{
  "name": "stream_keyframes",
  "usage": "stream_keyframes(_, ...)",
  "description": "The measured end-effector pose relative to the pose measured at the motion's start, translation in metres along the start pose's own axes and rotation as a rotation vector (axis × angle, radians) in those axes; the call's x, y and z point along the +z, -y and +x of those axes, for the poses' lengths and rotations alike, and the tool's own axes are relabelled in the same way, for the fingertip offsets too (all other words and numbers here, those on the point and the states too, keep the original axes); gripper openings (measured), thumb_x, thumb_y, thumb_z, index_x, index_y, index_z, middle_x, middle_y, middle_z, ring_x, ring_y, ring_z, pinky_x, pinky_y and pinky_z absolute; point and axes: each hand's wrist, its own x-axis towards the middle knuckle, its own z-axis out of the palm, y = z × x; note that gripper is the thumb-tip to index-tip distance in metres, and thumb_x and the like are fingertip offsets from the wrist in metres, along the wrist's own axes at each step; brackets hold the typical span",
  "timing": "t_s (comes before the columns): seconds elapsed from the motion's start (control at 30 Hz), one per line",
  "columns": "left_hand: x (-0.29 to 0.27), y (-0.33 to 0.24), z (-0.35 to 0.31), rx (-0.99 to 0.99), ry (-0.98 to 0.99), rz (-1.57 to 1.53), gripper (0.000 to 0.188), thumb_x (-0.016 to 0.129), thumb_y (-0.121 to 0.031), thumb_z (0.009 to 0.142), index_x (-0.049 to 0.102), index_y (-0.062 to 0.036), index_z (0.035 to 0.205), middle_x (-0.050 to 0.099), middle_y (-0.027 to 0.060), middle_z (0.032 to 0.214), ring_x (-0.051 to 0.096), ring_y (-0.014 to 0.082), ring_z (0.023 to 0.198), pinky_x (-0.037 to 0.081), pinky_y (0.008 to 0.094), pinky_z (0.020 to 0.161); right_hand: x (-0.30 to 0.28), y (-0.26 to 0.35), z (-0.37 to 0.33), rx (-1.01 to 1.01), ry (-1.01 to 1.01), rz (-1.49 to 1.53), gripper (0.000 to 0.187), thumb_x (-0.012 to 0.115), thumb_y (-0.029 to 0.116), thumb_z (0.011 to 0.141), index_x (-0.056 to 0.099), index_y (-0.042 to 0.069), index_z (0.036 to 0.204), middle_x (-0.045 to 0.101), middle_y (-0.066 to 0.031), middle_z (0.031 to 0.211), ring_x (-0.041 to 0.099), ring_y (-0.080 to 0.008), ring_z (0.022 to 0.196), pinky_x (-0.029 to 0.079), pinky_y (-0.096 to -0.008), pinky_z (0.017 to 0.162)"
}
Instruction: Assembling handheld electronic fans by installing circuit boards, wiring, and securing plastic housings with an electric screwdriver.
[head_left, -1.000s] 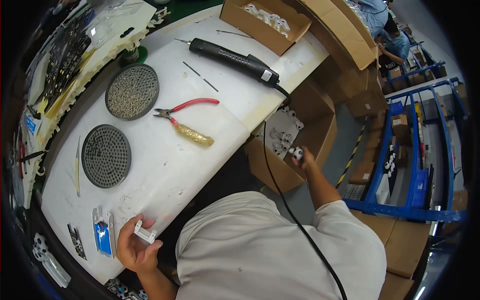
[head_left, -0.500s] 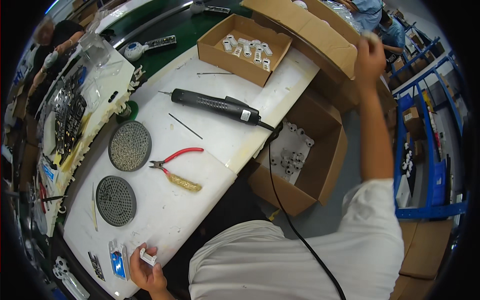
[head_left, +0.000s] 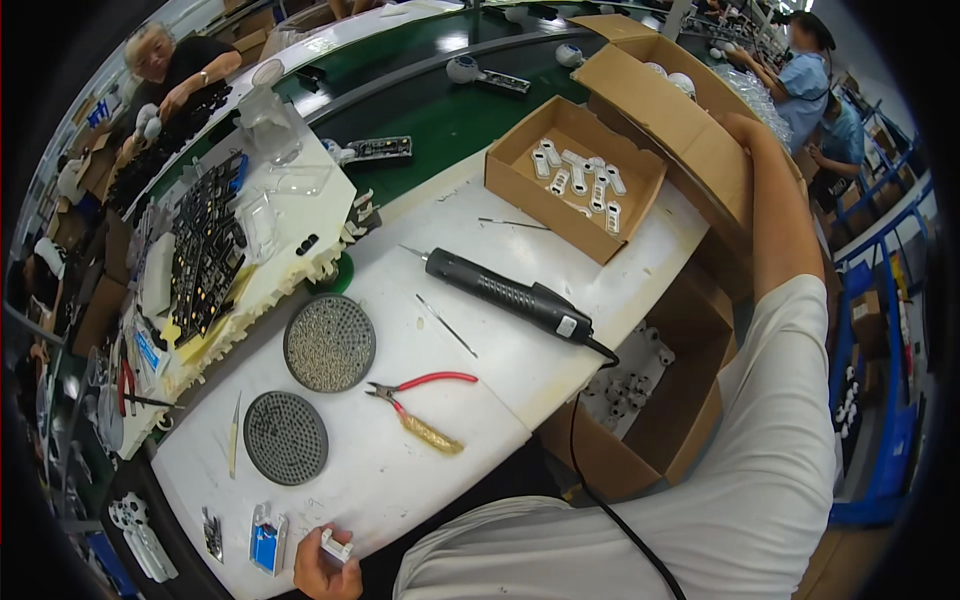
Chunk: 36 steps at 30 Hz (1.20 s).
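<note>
White-topped worktable point(head_left: 370, 490), slanting from lower left up to right of centre, scuffed. Pale side surface point(head_left: 325, 205) with ragged cream edge, left of centre, butting up near worktable. Dark green conveyor belt point(head_left: 440, 135) curving across top, behind worktable; pale strip of bench point(head_left: 385, 22) beyond, top edge. Blue metal shelving point(head_left: 872, 512) down right edge, bowed by lens. Plain greyish-white patch upper right, wall or floor unclear. Lighting bright, white; shine on belt toward upper left. Far left cluttered, dim, detail blurred. Corners black.
</note>
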Motion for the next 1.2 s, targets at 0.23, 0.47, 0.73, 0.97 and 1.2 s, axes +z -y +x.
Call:
stream_keyframes(0.23, 0.003, -0.016, 0.015, -0.058, 0.059, 0.08, 0.046, 0.063, -0.023, 0.089, 0.055, 0.0104, 0.119, 0.067, 0.0177, 0.098, 0.066, 0.0255, 0.085, 0.054, 0.0357, 0.08, 0.004, 0.013, -0.005, -0.198, 0.288, 0.813, 0.043, 0.062, 0.026, 0.093, 0.057, 0.008, 0.131, 0.065, -0.0052, 0.119, 0.061, -0.0146, 0.104, 0.051, -0.0339, 0.088)
stream_keyframes(0.47, 0.001, -0.036, 0.032, 0.012, 0.048, 0.211, 0.039, 0.065, -0.018, 0.082, 0.061, 0.0019, 0.115, 0.069, 0.0178, 0.097, 0.068, 0.0339, 0.083, 0.055, 0.0384, 0.076, 0.006, 0.037, 0.012, -0.217, -0.071, 0.287, 0.032, 0.061, 0.027, 0.093, 0.065, 0.006, 0.117, 0.068, -0.0043, 0.108, 0.061, -0.0119, 0.095, 0.049, -0.0296, 0.086)
stream_keyframes(0.73, -0.002, -0.017, 0.029, 0.085, 0.03, 0.117, 0.049, 0.073, -0.022, 0.076, 0.057, 0.0053, 0.114, 0.068, 0.0161, 0.088, 0.068, 0.0265, 0.075, 0.054, 0.0328, 0.07, -0.041, 0.046, -0.079, -0.146, -0.702, 0.943, 0.032, 0.057, 0.037, 0.086, 0.06, 0.011, 0.104, 0.061, -0.0039, 0.089, 0.062, -0.0168, 0.079, 0.05, -0.0293, 0.061)
stream_keyframes(0.97, -0.004, -0.025, 0.011, 0.062, -0.018, 0.208, 0.048, 0.074, -0.021, 0.075, 0.059, 0.0052, 0.112, 0.068, 0.0165, 0.091, 0.067, 0.0273, 0.073, 0.054, 0.0343, 0.068, 0.117, 0.32, -0.242, -0.698, 0.307, 1.763, 0.068, 0.046, 0.053, 0.09, 0.043, 0.003, 0.136, 0.059, -0.023, 0.112, 0.065, -0.0279, 0.078, 0.053, -0.0312, 0.053)
stream_keyframes(1.2, -0.011, -0.054, 0.042, 0.189, 0.0, -0.193, 0.048, 0.079, -0.017, 0.076, 0.06, 0.0082, 0.111, 0.068, 0.0203, 0.09, 0.068, 0.0253, 0.074, 0.054, 0.0321, 0.067, 0.265, 0.483, -0.366, -0.582, 1.368, 1.971, 0.076, 0.039, 0.065, 0.091, 0.045, 0.002, 0.132, 0.058, -0.0304, 0.103, 0.057, -0.0237, 0.049, 0.044, -0.0293, 0.038)
